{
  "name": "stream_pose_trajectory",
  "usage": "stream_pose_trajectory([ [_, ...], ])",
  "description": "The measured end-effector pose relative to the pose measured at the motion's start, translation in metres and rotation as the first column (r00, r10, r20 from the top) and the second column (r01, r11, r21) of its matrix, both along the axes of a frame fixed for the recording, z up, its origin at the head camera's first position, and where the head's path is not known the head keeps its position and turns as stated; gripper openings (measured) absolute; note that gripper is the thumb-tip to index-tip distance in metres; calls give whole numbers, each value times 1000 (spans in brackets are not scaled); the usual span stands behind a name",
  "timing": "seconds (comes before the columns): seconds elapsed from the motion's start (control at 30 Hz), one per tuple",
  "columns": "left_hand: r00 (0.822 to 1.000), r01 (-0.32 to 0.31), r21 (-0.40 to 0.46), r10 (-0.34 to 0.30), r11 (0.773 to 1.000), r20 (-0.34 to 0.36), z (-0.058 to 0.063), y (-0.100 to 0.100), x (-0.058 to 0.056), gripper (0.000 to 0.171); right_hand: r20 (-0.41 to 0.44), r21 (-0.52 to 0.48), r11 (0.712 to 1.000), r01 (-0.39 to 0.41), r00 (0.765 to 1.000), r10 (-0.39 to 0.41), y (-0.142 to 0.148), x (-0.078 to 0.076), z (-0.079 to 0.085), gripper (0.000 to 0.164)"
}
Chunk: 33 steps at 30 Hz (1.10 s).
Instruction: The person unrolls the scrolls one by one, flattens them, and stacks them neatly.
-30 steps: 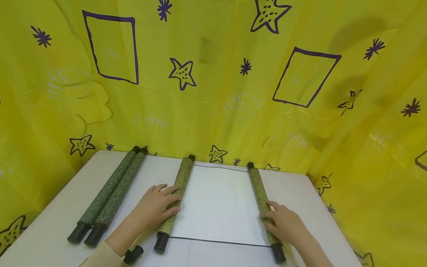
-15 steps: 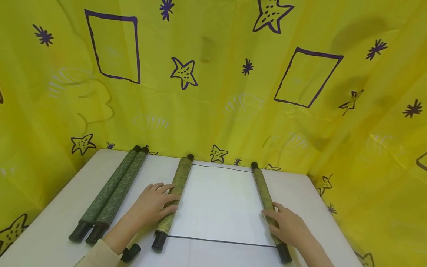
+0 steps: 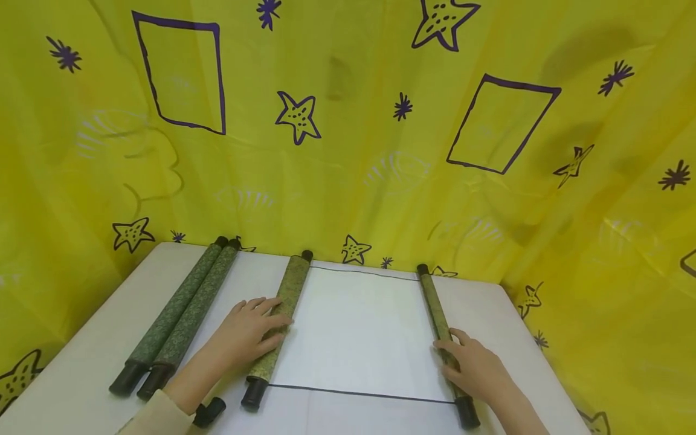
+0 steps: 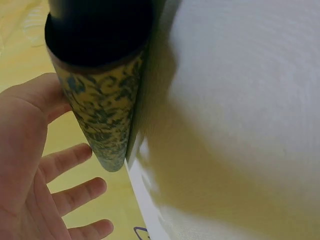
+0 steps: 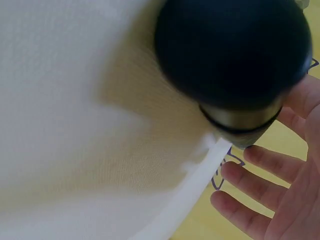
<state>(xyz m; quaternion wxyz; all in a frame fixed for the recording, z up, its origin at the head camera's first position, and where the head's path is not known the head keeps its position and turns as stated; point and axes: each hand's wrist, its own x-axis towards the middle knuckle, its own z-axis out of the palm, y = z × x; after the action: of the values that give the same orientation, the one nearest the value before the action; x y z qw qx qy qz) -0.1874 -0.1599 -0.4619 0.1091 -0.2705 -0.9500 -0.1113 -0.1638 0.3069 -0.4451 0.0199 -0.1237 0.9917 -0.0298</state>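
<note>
Lying partly unrolled on the white table [image 3: 98, 362], a yellow-green patterned scroll [image 3: 337, 362] shows its white sheet [image 3: 359, 320] between a thicker left roller [image 3: 293, 283] and a thinner right roller [image 3: 437, 310]; dark lines mark the sheet's near and far edges. Across the left roller rests the left hand [image 3: 250, 332], fingers spread and fairly straight, the grip wide; the right hand [image 3: 477, 365] rests likewise on the right roller, its fingers loose and apart. Black knobs cap both rollers at near and far ends. A pale sleeve [image 3: 160, 415] covers the left forearm, and a black object, partly hidden, [image 3: 209, 412] sits just beside it on the near side. Farther left, two green scrolls [image 3: 175, 306] lie side by side. Beyond the table's far edge hangs a yellow curtain [image 3: 348, 193] printed with stars and outlined frames.
</note>
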Motion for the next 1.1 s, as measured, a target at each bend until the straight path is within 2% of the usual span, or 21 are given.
stream_pose_trajectory([
  [0.17,1000,1,-8,-1,1000,-7,1,1,1,25,17,-2,1000,16,1000,-16,3,-1,-1,36],
  [0.37,999,-22,-16,21,1000,-34,-1,-2,-1,29,8,-6,1000,15,1000,-15,8,-1,0,30],
  [0.6,999,-36,-8,35,999,-28,0,-3,-2,21,15,7,1000,25,1000,-25,10,-1,-2,38],
  [0.8,999,-43,-14,43,999,-21,0,-8,-1,19,23,-4,999,34,999,-33,11,-2,-3,37],
  [1.1,997,-68,-30,67,997,-37,0,-17,-1,27,-8,-9,1000,5,1000,-6,13,-2,-2,40],
])
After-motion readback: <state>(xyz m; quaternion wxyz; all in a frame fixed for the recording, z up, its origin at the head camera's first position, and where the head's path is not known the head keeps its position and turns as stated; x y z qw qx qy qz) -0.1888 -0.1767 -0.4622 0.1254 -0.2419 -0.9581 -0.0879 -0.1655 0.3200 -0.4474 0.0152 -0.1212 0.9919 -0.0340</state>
